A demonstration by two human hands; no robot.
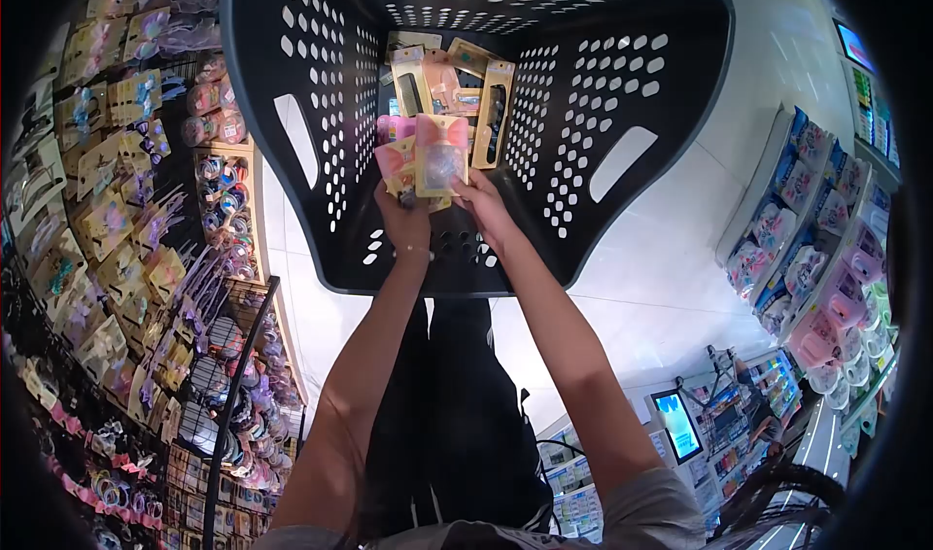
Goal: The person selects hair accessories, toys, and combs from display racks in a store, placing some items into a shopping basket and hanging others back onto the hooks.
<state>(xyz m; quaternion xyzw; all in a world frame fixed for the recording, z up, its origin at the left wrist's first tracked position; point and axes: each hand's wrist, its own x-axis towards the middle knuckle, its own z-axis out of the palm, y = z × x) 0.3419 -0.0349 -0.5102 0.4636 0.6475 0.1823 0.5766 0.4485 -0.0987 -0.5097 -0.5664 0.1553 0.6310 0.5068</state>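
Both my arms reach down into a black plastic shopping basket (330, 249) with rows of holes. My right hand (483, 207) pinches the lower right corner of a card-backed pack (442, 152) with a pink bow print and a clear, glittery middle. A similar pack (397, 164) with a pink-orange bow is in my left hand (403, 222), tilted and partly behind the first one. Dark small contents show near my left fingers, too small to name. Beyond them, several yellow-edged boxes (495, 113) and a pink item (394, 127) lie at the basket's bottom.
Racks of carded hair accessories (107, 220) line the left side, with a black rail (233, 404) in front. At the right stands a shelf of packaged goods (807, 220). A lit screen (677, 426) is at lower right. White floor tiles (671, 258) surround the basket.
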